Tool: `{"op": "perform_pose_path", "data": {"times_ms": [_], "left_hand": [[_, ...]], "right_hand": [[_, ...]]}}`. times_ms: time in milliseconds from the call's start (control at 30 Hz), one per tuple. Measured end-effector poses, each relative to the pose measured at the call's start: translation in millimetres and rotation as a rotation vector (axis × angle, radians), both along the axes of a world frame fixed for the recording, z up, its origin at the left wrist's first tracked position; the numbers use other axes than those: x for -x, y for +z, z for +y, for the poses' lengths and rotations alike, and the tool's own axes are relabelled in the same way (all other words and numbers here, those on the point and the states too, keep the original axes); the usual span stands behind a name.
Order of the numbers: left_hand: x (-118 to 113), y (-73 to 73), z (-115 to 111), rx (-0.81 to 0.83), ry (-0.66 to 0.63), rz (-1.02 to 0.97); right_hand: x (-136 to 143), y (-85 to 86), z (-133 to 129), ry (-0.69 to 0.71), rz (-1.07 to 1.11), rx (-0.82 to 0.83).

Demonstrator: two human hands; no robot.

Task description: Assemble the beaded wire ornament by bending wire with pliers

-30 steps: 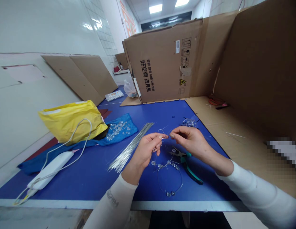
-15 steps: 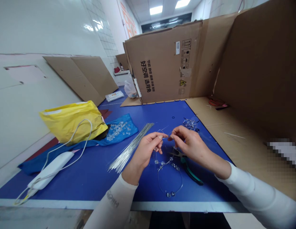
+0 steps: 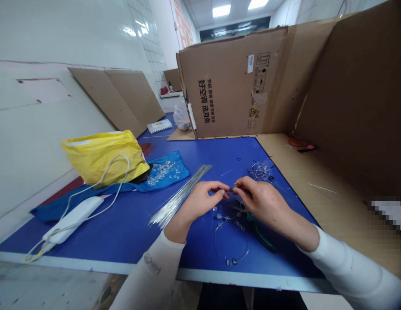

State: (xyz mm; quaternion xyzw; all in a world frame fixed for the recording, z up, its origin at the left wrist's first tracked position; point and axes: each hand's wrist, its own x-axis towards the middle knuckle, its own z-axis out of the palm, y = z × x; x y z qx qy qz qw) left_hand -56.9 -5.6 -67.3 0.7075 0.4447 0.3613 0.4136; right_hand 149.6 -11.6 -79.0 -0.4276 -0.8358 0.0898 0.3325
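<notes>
Thumb and fingertips of my left hand are pinched on a thin wire. My right hand pinches right beside it, the fingertips nearly touching; the wire between them is too fine to make out clearly. Below the hands, several clear beads sit on bent wire, and a wire loop with two clear beads lies near the table's front edge. Pliers with teal handles lie under my right hand, their jaws partly hidden. A bundle of straight metal wires lies left of my left hand.
Loose clear beads lie on a blue cloth. Behind my right hand is a tangle of beaded wire. A yellow bag and a white power strip with its cord stand left. Cardboard walls the back and right.
My fingertips have drawn closer together and my left hand has turned slightly. The wire loop above the left fingers no longer shows. The whole view has shifted a little.
</notes>
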Motion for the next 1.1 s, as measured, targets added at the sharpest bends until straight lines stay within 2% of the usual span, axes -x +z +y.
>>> {"op": "perform_pose_path", "data": {"times_ms": [100,267,500,800,1100], "left_hand": [[-0.1,0.4,-0.6,0.004,-0.014,0.039],[-6.8,-7.5,-1.7,0.093,-0.017,-0.035],[-10.2,-7.7,-1.6,-0.115,0.063,0.048],[-11.3,-7.3,-3.3,-0.185,0.083,0.092],[-11.6,-9.0,-3.7,-0.206,0.073,0.096]], "right_hand": [[-0.2,-1.8,0.0,-0.003,-0.021,-0.042],[0.1,-1.8,-0.5,-0.027,-0.069,-0.074],[-0.7,0.6,-2.6,-0.072,-0.101,-0.068],[-0.3,2.8,-2.8,-0.081,-0.079,-0.046],[0.6,2.4,-5.9,-0.091,-0.173,-0.164]]}}
